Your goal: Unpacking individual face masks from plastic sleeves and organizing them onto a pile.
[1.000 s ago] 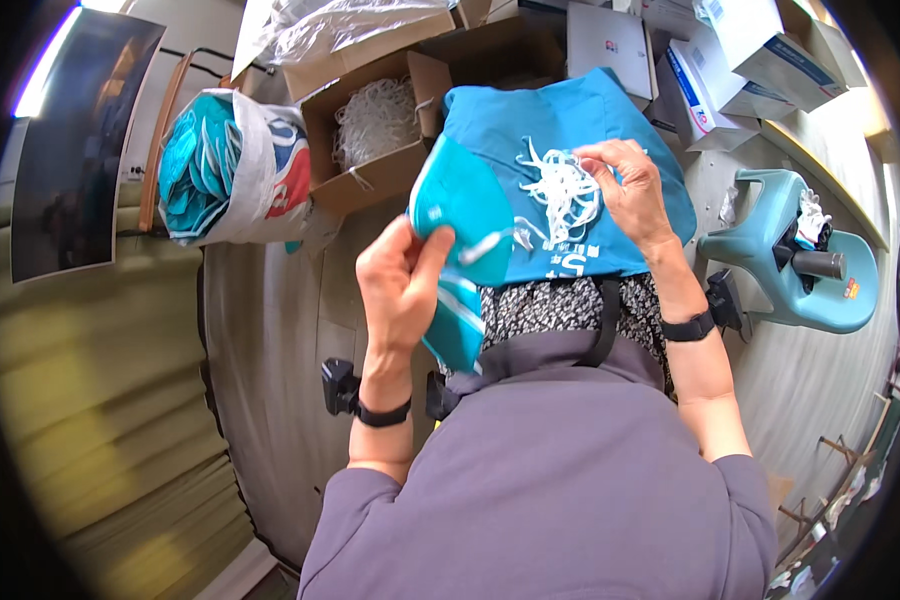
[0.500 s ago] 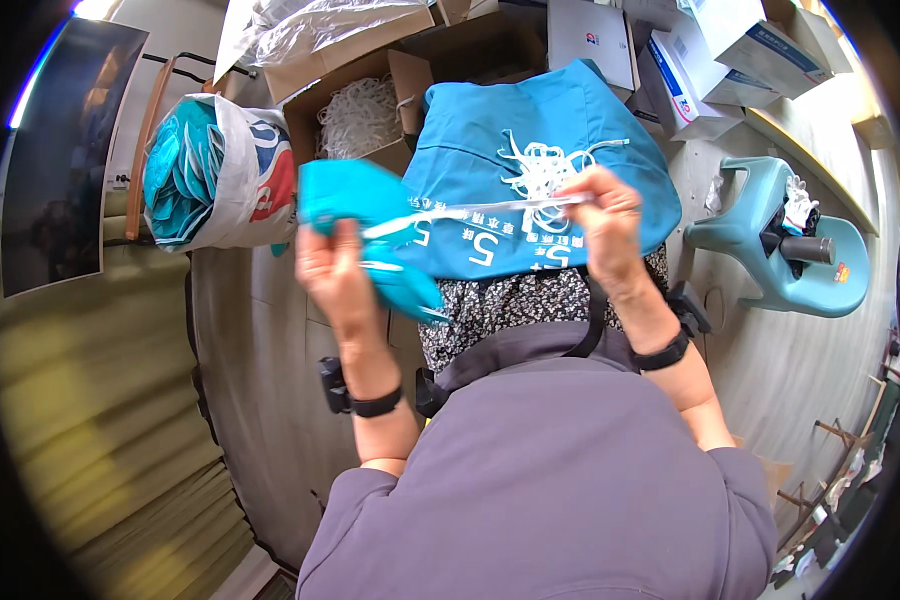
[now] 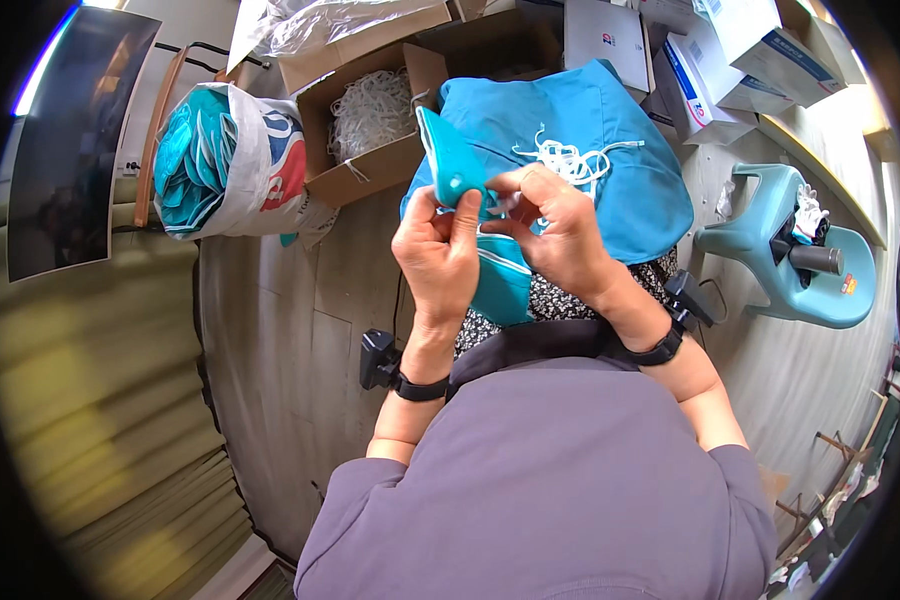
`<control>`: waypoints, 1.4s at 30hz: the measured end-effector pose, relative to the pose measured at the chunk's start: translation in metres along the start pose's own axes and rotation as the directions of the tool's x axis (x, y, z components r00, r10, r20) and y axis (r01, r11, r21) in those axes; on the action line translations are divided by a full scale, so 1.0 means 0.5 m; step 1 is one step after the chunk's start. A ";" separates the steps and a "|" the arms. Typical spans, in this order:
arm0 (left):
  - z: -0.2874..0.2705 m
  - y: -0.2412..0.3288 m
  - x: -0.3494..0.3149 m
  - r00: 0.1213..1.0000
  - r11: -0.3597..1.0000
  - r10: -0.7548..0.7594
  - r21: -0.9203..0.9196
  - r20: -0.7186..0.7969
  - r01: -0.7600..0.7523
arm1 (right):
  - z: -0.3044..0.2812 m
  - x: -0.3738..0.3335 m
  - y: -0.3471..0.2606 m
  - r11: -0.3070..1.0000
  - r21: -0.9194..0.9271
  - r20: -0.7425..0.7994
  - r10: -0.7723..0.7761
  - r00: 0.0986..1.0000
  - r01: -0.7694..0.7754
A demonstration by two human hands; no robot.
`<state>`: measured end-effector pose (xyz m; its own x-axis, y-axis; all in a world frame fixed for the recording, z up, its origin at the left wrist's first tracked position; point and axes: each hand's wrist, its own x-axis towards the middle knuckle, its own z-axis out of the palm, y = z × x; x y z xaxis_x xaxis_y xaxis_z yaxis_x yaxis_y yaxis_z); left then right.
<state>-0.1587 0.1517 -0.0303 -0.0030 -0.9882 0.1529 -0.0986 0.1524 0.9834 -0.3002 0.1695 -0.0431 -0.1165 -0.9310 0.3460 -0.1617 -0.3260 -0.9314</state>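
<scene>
My left hand [image 3: 438, 255] pinches a teal fabric piece [image 3: 452, 160] with white edging, shaped like a folded mask. Part of it stands above the thumb, and a lower teal part [image 3: 502, 292] hangs below the hands. Close beside it, my right hand [image 3: 560, 225] has its thumb and fingers bent round a bit of white cord [image 3: 507, 203] against the fabric; the fingers partly hide the cord. Across my lap lies a blue cloth [image 3: 620, 140], and a loose bunch of white cords [image 3: 575, 163] rests on it beyond the right hand.
At the left, a white bag [image 3: 260, 150] is full of similar teal pieces [image 3: 192, 160]. An open cardboard box [image 3: 390, 155] ahead contains white cords [image 3: 372, 112]. White boxes [image 3: 705, 105] stand far right, near a blue-green stool [image 3: 840, 290] carrying a dark cylinder [image 3: 815, 259] and white gloves [image 3: 808, 215].
My left hand has brought the teal piece rightward over my lap. My right hand has moved left to meet it, and the white cord stretched between them is now drawn in close.
</scene>
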 end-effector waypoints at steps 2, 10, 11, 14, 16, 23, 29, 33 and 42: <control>0.007 -0.004 -0.006 1.000 0.999 0.029 -0.031 -0.009 -0.029 | 0.003 -0.007 0.011 0.997 -0.024 0.006 -0.073 0.997 0.073; -0.014 -0.007 0.010 0.995 0.953 -0.072 -0.300 -0.064 0.050 | -0.028 -0.047 -0.029 0.982 0.146 0.029 0.116 0.993 -0.119; -0.016 -0.013 0.014 0.994 0.950 -0.085 -0.306 -0.069 0.060 | -0.027 -0.050 -0.035 0.960 0.229 -0.001 0.169 0.986 -0.164; -0.031 -0.015 0.025 0.989 0.936 -0.131 -0.337 -0.064 0.103 | -0.034 -0.048 -0.043 0.931 0.302 0.000 0.214 0.977 -0.204; -0.029 -0.012 0.028 0.988 0.940 -0.136 -0.326 -0.078 0.103 | -0.034 -0.049 -0.039 0.937 0.284 0.020 0.206 0.978 -0.203; -0.033 -0.023 0.037 0.986 0.947 -0.145 -0.300 -0.087 0.113 | -0.032 -0.059 -0.037 0.939 0.292 -0.033 0.202 0.979 -0.184; -0.038 -0.058 0.049 0.990 0.958 -0.098 -0.280 -0.102 0.066 | -0.036 -0.062 -0.053 0.939 0.272 -0.004 0.220 0.976 -0.210; -0.205 -0.132 0.120 0.900 0.945 -0.241 -0.299 -0.364 0.132 | -0.093 -0.058 -0.076 0.969 0.247 -0.217 0.047 0.975 0.009; -0.084 0.006 0.063 0.949 0.880 -0.252 -0.364 0.189 0.306 | -0.115 0.013 0.001 0.929 -0.243 -0.025 0.282 0.959 -0.280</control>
<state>-0.1175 0.1216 -0.0183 -0.1660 -0.9787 -0.1209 0.2741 -0.1635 0.9477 -0.3573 0.1728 -0.0349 -0.1816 -0.9807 0.0719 -0.3560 -0.0026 -0.9345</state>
